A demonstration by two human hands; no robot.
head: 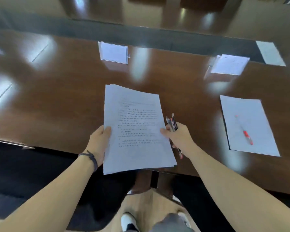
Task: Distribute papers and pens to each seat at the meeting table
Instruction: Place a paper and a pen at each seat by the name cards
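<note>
— What were your hands doing at that moment?

— Your left hand (100, 138) gripped the left edge of the stack of papers (136, 129), thumb on top and fingers hidden beneath. Your right hand (179, 136) pinched the stack's right edge with its thumb while its fingers curled round a bundle of pens (173, 123), whose tips stuck out above and below the fist.

— And where was the stack?

— You held it over the near edge of the dark wooden table (57, 101), its lower end jutting past the edge toward you.

— Was any seat served?

— To your right a single sheet (258, 118) lay flat on the table with a red pen (246, 134) resting on it at a slant. Beyond it stood a name card holder (229, 64), and another name card holder (114, 52) stood straight ahead of the stack. A further paper (270, 53) lay at the far right. Everything was blurred, so you could not read the print.
</note>
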